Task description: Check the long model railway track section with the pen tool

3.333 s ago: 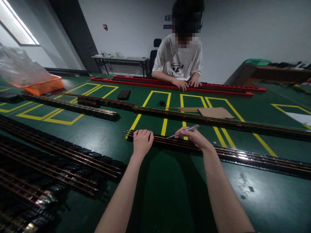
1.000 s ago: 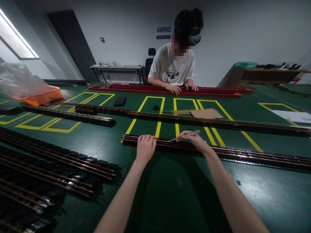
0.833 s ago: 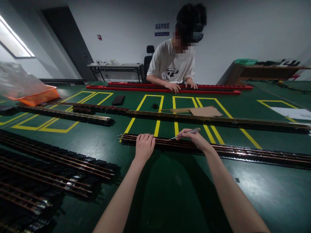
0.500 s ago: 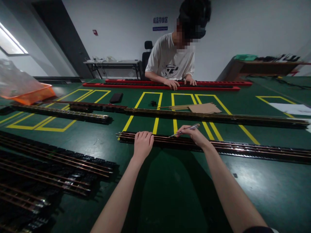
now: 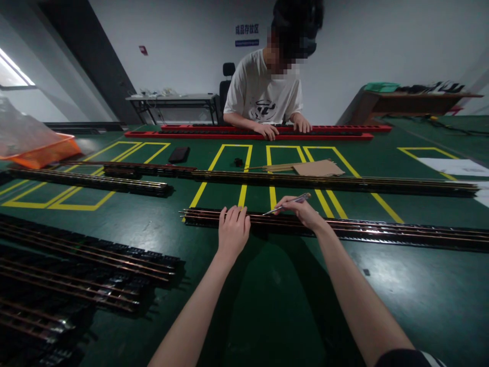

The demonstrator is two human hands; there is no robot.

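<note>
A long dark rail strip with copper bars point(image 5: 367, 230) lies across the green table in front of me. My left hand point(image 5: 233, 232) rests on the strip near its left end, fingers laid over the bars. My right hand point(image 5: 303, 210) holds a thin clear-handled screwdriver point(image 5: 289, 203) like a pen, its tip pointing left and down at the strip, close to my left hand.
More rail strips lie beyond point(image 5: 324, 181) and in a stack at the left point(image 5: 76, 265). A person in a white shirt point(image 5: 263, 94) across the table has both hands on a red rail point(image 5: 244, 135). Cardboard point(image 5: 319, 168), a phone point(image 5: 179, 154) and an orange basket point(image 5: 42, 153) sit farther off.
My left hand slid a little to the right along the strip, toward the screwdriver tip, and its fingers spread. My right hand kept its grip and place. The view shifted slightly.
</note>
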